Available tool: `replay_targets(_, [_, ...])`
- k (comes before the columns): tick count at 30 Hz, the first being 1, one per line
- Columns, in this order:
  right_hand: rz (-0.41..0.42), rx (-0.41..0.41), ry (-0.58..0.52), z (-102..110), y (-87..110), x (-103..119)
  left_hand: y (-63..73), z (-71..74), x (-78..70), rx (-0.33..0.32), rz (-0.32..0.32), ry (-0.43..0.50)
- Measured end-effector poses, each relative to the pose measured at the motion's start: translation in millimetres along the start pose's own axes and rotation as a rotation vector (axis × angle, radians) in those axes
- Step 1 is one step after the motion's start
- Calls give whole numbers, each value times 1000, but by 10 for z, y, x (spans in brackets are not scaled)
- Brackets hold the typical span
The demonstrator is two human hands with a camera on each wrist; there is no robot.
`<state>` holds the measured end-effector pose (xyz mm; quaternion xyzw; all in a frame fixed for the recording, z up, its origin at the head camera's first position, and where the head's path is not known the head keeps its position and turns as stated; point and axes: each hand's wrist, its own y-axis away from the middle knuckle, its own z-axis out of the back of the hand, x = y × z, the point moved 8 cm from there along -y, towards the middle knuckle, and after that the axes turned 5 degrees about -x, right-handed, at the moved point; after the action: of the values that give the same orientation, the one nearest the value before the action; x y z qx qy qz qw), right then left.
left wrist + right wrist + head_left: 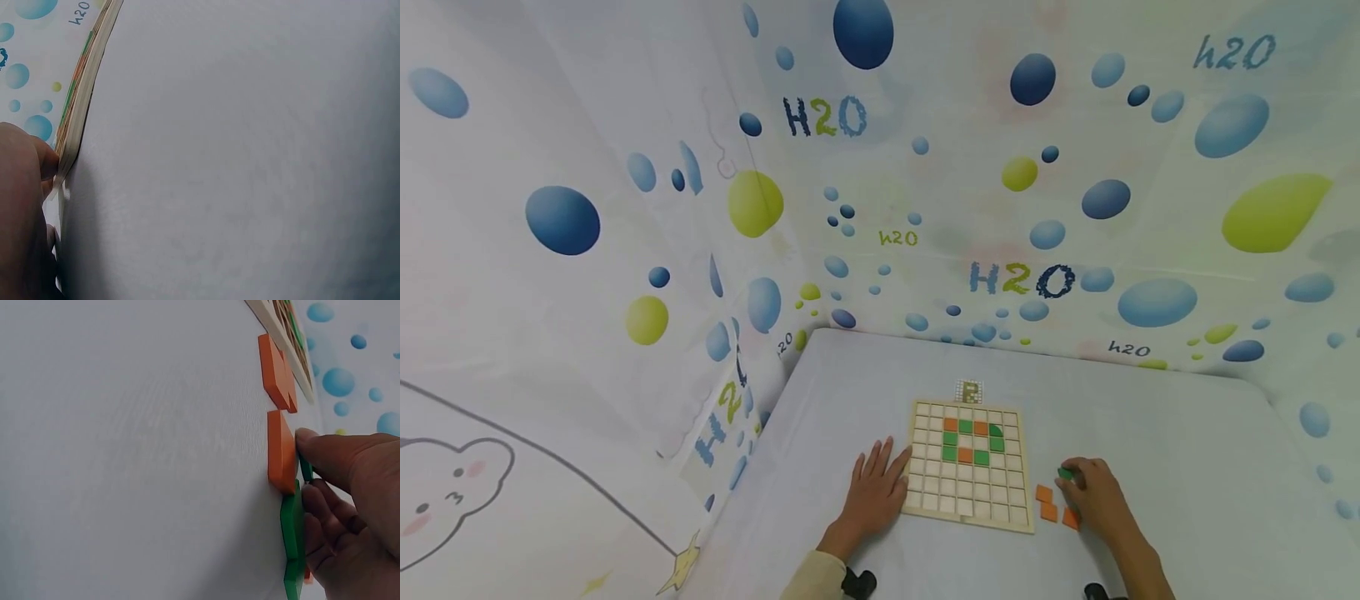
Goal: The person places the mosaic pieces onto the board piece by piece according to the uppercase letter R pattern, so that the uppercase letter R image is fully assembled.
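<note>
A square wooden grid board (925, 485) lies on the table, with green and orange tiles (966, 456) set in its upper cells around a gap. My left hand (872, 492) rests at the board's left edge, fingers extended; the left wrist view shows its fingertips touching the board's side (84, 119). To the right of the board, my right hand (1099, 498) pinches a small green tile (1065, 472) between thumb and finger. Below that hand, the right wrist view shows more green tiles (289, 528) and an orange tile (280, 453) on the table.
Loose orange tiles (1047, 503) lie between the board and my right hand. A small card with a pattern (969, 392) sits just beyond the board's far edge. White walls printed with blue and green drops (1157, 302) rise behind the white-covered table (1187, 442) and on its left.
</note>
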<state>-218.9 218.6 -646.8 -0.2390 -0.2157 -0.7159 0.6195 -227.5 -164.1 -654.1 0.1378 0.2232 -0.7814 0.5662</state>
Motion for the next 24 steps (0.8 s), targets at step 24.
replay_targets(24, [52,-41,-120,-262,-59,559,15,122,-114,-11,-22,34])
